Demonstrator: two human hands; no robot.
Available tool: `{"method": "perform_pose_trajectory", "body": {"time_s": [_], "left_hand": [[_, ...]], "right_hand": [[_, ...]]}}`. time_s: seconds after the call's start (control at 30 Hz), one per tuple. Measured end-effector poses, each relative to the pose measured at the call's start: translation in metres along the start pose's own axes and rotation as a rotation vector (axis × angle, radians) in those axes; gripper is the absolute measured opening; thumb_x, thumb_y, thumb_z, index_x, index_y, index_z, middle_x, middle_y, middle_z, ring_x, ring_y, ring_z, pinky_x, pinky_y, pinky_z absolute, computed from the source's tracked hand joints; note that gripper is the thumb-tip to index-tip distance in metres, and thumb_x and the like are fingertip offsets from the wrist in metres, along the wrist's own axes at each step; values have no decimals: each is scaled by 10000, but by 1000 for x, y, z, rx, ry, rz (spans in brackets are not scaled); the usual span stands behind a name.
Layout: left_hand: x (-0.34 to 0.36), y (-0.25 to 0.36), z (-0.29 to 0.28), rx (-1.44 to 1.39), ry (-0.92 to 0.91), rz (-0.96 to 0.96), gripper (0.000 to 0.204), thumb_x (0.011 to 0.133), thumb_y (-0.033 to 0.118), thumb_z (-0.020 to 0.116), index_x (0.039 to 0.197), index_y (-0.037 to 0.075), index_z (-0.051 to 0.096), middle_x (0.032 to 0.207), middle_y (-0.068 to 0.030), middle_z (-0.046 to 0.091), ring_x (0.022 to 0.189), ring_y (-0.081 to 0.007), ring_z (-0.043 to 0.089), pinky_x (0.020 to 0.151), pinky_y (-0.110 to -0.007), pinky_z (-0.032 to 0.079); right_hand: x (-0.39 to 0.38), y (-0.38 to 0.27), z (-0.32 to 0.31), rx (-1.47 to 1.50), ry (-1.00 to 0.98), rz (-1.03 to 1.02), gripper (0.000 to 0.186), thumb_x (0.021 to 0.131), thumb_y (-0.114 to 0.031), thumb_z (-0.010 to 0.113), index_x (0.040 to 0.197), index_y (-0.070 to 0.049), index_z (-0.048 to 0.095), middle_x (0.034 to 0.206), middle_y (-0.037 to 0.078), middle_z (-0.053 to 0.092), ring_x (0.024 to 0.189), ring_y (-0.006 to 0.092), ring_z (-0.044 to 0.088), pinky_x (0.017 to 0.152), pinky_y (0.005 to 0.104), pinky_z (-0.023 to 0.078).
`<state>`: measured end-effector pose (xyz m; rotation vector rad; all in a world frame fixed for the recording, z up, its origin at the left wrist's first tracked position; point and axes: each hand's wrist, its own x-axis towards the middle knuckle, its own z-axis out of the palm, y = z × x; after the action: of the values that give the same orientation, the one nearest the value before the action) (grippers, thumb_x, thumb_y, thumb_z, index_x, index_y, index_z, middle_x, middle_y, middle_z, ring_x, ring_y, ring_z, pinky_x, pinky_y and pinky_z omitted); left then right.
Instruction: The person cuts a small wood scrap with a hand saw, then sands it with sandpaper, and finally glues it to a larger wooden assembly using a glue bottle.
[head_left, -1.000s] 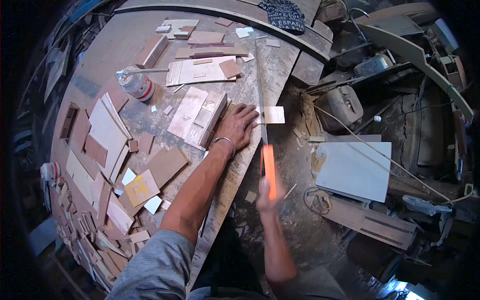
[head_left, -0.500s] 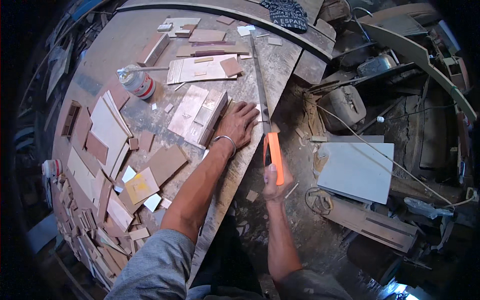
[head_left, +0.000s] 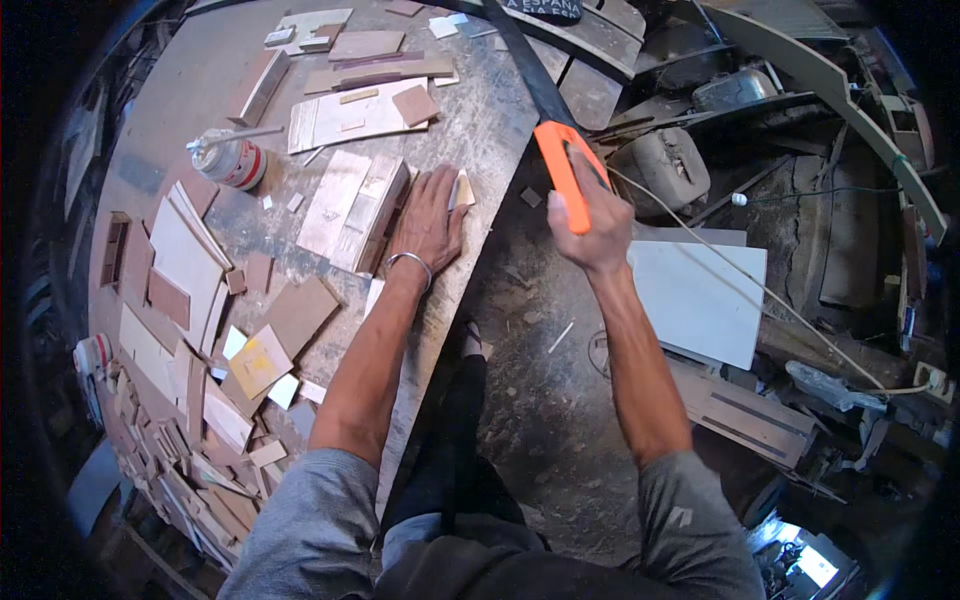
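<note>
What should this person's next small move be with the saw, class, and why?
Probably push the handsaw forward and down for a stroke. The right hand grips its orange handle, drawn back and raised beside the table edge, while the left hand presses flat on a small wood piece there, holding it steady.

Orange-handled handsaw (head_left: 562, 165), tilted beside bench edge

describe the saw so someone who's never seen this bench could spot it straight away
Start at the big grey workbench littered with wood offcuts and go to its right edge. There the right hand grips the handsaw, whose dark blade runs up and away along the bench edge. Its bright orange handle is the only vivid colour among the browns and greys.
</note>
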<state>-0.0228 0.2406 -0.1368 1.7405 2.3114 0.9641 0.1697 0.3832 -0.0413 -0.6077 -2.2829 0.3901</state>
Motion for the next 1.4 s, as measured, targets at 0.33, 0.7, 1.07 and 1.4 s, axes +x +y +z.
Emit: {"method": "perform_pose_trajectory", "body": {"time_s": [0.33,0.7,1.07,1.4], "left_hand": [[2,4,-10,64,-84,-38,414,923,69,537,1321,-25,472,1460,-227,427,1365,-414,373,1176,-456,301],[11,17,3,162,-233,-120,625,945,307,569,1488,52,395,1553,-243,316,1436,-454,267,1187,-539,210],[124,47,144,435,-173,-141,720,953,476,542,1500,45,360,1503,-278,368,1393,-416,364,1132,-558,291],[198,100,211,594,-68,-351,602,995,431,503,1492,108,401,1468,-209,450,1404,-320,373,1143,-472,321]], "right_hand": [[78,69,71,-368,-463,-262,739,888,-494,622,1449,-48,441,752,102,532,674,260,580,636,403,476],[-71,225,38,-18,30,951,296,978,-221,555,1122,11,670,1126,206,685,1006,335,661,850,371,500],[-346,488,452,-217,-647,520,564,897,-134,556,1451,-176,458,1396,208,523,1285,429,490,1065,608,378],[-371,503,448,-351,-471,225,508,936,-125,565,1435,-157,476,1406,148,532,1235,384,537,1023,549,444]]}}
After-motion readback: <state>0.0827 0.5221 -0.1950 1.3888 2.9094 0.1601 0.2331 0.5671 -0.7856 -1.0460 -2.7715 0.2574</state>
